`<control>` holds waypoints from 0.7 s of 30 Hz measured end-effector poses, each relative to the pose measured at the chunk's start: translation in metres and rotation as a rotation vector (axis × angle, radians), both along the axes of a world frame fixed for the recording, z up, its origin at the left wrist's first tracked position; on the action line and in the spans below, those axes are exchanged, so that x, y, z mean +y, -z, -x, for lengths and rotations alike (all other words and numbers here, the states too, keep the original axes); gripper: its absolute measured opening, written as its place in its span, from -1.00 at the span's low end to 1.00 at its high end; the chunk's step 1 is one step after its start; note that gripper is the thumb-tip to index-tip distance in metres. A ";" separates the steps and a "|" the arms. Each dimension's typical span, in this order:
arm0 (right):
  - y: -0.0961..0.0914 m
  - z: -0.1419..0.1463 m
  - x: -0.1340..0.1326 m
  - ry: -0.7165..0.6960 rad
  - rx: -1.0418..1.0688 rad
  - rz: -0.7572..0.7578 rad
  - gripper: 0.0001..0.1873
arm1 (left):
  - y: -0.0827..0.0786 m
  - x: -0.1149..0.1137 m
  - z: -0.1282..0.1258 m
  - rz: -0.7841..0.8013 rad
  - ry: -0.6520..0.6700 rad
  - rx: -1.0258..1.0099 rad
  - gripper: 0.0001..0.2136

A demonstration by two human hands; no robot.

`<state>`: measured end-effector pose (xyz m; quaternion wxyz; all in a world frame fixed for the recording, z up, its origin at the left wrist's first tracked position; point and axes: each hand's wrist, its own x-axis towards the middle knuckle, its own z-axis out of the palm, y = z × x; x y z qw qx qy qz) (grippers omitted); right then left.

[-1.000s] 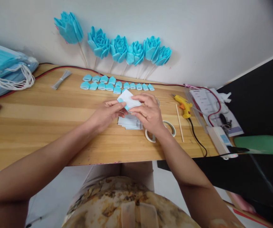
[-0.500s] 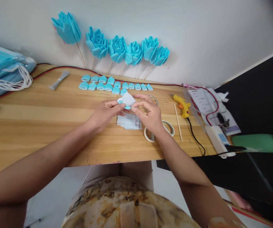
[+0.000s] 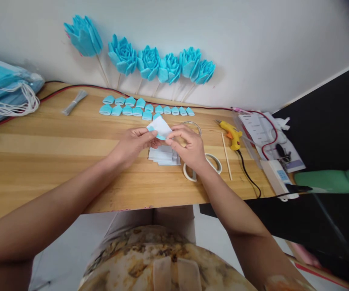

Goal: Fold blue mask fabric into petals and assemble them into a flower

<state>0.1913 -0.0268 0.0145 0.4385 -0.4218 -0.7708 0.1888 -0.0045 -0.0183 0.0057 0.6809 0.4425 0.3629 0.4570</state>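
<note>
A small white-and-blue fabric piece (image 3: pixel 161 126) with a folded blue edge is held between my two hands above the table. My left hand (image 3: pixel 136 141) pinches its left side between thumb and fingers. At its lower right corner, the thumb and index finger of my right hand (image 3: pixel 189 143) close on it. Just below lies a stack of white fabric pieces (image 3: pixel 163 155), partly covered by my hands. Behind them, folded blue petals (image 3: pixel 127 110) stand in two rows. Scissors (image 3: pixel 189 173) lie under my right wrist, their blades hidden.
Blue fabric flowers (image 3: pixel 148 62) on sticks lean against the wall. A yellow glue gun (image 3: pixel 231 133), a thin wooden stick (image 3: pixel 226 155) and a white power strip (image 3: pixel 279 180) are on the right. Grey wire ties (image 3: pixel 75 102) and bagged blue masks (image 3: pixel 7 91) lie left.
The fabric piece has turned slightly, showing more of its white face, and my right fingers have shifted along its edge. The whole view has moved slightly.
</note>
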 end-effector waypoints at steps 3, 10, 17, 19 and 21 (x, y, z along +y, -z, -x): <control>0.001 -0.001 0.001 -0.006 -0.084 -0.082 -0.92 | -0.001 0.001 0.000 0.026 0.002 -0.041 -0.77; 0.003 0.000 0.001 -0.005 -0.113 -0.127 -0.95 | -0.001 0.000 -0.001 0.023 -0.012 -0.009 -0.79; 0.004 0.000 0.001 -0.002 -0.109 -0.117 -0.94 | -0.008 -0.002 0.001 -0.100 0.001 0.199 -0.76; 0.004 0.001 0.001 0.002 -0.085 -0.106 -0.93 | -0.009 -0.002 0.001 -0.123 0.021 0.224 -0.72; 0.003 0.001 0.000 0.015 -0.063 -0.081 -0.93 | -0.008 -0.002 0.000 -0.134 0.037 0.232 -0.68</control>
